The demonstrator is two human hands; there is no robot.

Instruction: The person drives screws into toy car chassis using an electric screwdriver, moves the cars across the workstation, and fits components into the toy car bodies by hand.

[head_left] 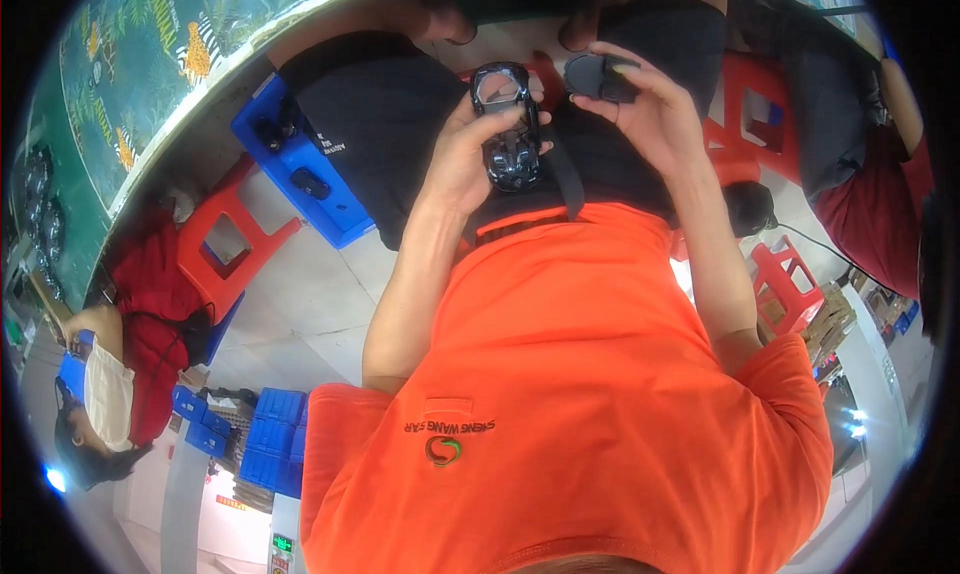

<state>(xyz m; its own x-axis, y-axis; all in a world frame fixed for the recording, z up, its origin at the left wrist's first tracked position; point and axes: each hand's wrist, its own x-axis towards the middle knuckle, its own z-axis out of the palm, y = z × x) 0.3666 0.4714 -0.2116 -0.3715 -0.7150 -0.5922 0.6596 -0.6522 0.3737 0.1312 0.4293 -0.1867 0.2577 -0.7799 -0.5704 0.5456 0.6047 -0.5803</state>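
Note:
My left hand point(466, 152) is closed around a glossy black plastic shell shaped like a toy car point(512, 164), held upright over my lap with the thumb across its middle. An opening at the shell's far end shows light through it. To the right, my right hand point(655, 109) grips a matte black plastic piece point(590, 76) with a rounded end between thumb and fingers. The two parts are apart, a short gap between them. What the piece's underside looks like is hidden.
A blue bin point(345, 224) with several black parts stands left of my leg. A table with a patterned green cover point(150, 64) curves along the far left. Red stools point(225, 236) stand on both sides. Another person point(150, 284) sits at the left, one more point(880, 204) at the right.

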